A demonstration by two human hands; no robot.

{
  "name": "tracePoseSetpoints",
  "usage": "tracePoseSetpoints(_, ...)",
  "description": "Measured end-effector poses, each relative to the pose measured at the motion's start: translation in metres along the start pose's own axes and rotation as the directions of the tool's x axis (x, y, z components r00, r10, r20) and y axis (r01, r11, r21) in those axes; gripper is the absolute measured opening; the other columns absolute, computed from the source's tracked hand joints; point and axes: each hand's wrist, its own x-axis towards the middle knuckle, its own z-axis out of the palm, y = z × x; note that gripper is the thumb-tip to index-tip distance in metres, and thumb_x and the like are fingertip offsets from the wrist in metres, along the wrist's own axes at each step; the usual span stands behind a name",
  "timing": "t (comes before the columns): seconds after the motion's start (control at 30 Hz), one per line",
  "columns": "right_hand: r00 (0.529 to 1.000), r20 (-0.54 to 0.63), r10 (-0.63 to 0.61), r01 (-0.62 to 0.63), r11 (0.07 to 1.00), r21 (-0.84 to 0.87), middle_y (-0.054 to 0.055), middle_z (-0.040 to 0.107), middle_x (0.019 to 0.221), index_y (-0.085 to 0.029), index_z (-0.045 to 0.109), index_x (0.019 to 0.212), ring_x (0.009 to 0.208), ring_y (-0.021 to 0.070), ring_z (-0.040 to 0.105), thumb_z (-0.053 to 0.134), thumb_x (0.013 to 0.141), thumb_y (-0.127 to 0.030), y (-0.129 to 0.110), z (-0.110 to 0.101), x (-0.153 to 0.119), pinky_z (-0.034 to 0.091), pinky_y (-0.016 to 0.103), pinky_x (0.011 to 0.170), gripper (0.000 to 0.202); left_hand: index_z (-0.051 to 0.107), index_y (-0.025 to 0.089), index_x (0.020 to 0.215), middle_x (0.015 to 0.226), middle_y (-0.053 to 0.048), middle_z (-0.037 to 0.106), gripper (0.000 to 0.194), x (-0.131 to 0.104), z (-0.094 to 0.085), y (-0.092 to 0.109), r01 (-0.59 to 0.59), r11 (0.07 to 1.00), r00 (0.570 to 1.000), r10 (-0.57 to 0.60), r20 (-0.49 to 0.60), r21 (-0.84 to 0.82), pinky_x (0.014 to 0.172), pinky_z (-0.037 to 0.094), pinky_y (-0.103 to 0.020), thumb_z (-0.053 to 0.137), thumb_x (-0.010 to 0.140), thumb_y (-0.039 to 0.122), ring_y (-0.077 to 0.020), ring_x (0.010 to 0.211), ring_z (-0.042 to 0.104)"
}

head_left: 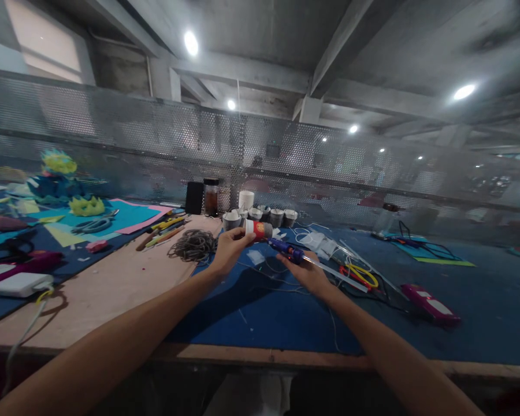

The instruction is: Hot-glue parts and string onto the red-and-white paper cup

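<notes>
Near the middle of the head view, my left hand (233, 248) is closed on a small red and white paper cup (256, 229), tipped on its side, with a grey band at its right end. My right hand (305, 271) is wrapped round a dark blue glue gun (288, 250), and a long clear glue stick (335, 273) sticks out from its rear. The gun's tip points left and is close to the grey end of the cup; whether they touch I cannot tell.
Several grey-wrapped cups (276, 217) stand behind my hands. A coil of grey cord (193, 245) and carving tools (164, 231) lie left. Scissors (96, 223) rest on coloured sheets. Yellow-handled scissors (364, 275) and a magenta box (431, 303) are right. A mesh partition (268, 153) stands behind.
</notes>
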Motion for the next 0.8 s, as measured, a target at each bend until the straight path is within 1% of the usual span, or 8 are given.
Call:
tracePoseSetpoints(0.1,1.000,-0.004,-0.016,0.016,1.000,-0.005,0.004,0.065,0.066,-0.021,0.069,0.073,0.061,0.0205,0.057,0.060,0.088,-0.059,0.002,0.001,0.001,0.043,0.032,0.057,0.042,0.078,0.012,0.083,0.075,-0.005,0.074,0.032,0.000,0.001,0.001,0.005,1.000,1.000,-0.005,-0.011,0.000,0.073,0.053,-0.030,0.084,0.068,0.040,-0.0188,0.071,0.065)
tracePoseSetpoints(0.23,1.000,0.009,0.013,-0.013,1.000,0.014,0.003,0.063,0.064,-0.021,0.067,0.070,0.060,0.0199,0.055,0.063,0.086,-0.060,0.001,0.002,0.000,0.042,0.032,0.057,0.042,0.077,0.012,0.078,0.073,-0.004,0.072,0.033,0.000,0.001,0.003,0.035,0.999,0.999,-0.036,-0.031,-0.024,0.073,0.054,-0.031,0.086,0.065,0.041,-0.0184,0.070,0.065)
tracePoseSetpoints(0.3,0.999,0.013,0.043,-0.043,0.996,0.077,0.002,0.062,0.062,-0.020,0.066,0.068,0.059,0.0188,0.054,0.066,0.084,-0.060,-0.003,0.002,-0.001,0.042,0.032,0.057,0.043,0.076,0.012,0.078,0.074,-0.004,0.072,0.034,0.000,0.001,0.003,0.045,0.998,0.998,-0.047,-0.038,-0.048,0.075,0.054,-0.031,0.087,0.064,0.041,-0.0185,0.071,0.065)
tracePoseSetpoints(0.4,0.988,0.041,0.151,-0.157,0.955,0.250,0.003,0.064,0.064,-0.018,0.069,0.072,0.059,0.0182,0.057,0.067,0.083,-0.062,-0.010,0.000,-0.001,0.046,0.031,0.058,0.045,0.076,0.012,0.079,0.077,-0.005,0.073,0.035,0.000,0.001,0.002,0.072,0.992,0.996,-0.076,-0.035,-0.106,0.079,0.056,-0.033,0.087,0.063,0.041,-0.0194,0.075,0.067)
tracePoseSetpoints(0.5,0.979,0.044,0.200,-0.198,0.876,0.440,0.006,0.073,0.082,-0.017,0.074,0.092,0.077,0.0216,0.067,0.069,0.082,-0.060,-0.011,0.000,0.002,0.053,0.033,0.074,0.044,0.075,0.013,0.079,0.080,-0.005,0.073,0.036,-0.001,0.001,0.001,0.117,0.976,0.992,-0.125,-0.030,-0.182,0.082,0.057,-0.037,0.089,0.061,0.041,-0.0211,0.079,0.068)
tracePoseSetpoints(0.6,0.980,0.060,0.192,-0.193,0.808,0.557,0.008,0.076,0.100,-0.019,0.075,0.101,0.097,0.0252,0.069,0.073,0.080,-0.058,-0.007,0.002,0.006,0.052,0.039,0.091,0.045,0.074,0.012,0.080,0.081,-0.005,0.073,0.037,-0.002,0.002,0.001,0.149,0.962,0.987,-0.157,-0.017,-0.229,0.083,0.058,-0.038,0.090,0.061,0.039,-0.0204,0.079,0.068)
tracePoseSetpoints(0.7,0.968,0.147,0.204,-0.252,0.784,0.568,0.009,0.076,0.100,-0.021,0.076,0.099,0.099,0.0263,0.069,0.076,0.077,-0.058,-0.006,0.004,0.005,0.052,0.042,0.093,0.043,0.074,0.012,0.082,0.083,-0.006,0.073,0.035,-0.003,0.004,0.002,0.171,0.948,0.985,-0.174,0.010,-0.268,0.085,0.058,-0.039,0.090,0.062,0.037,-0.0198,0.080,0.068)
tracePoseSetpoints(0.8,0.965,0.231,0.126,-0.244,0.755,0.608,0.009,0.076,0.106,-0.022,0.076,0.098,0.103,0.0254,0.068,0.074,0.079,-0.059,-0.015,0.002,0.000,0.051,0.042,0.095,0.042,0.074,0.012,0.082,0.085,-0.007,0.074,0.034,-0.004,0.004,0.002,0.187,0.933,0.982,-0.184,0.038,-0.306,0.087,0.058,-0.040,0.090,0.062,0.035,-0.0208,0.083,0.069)
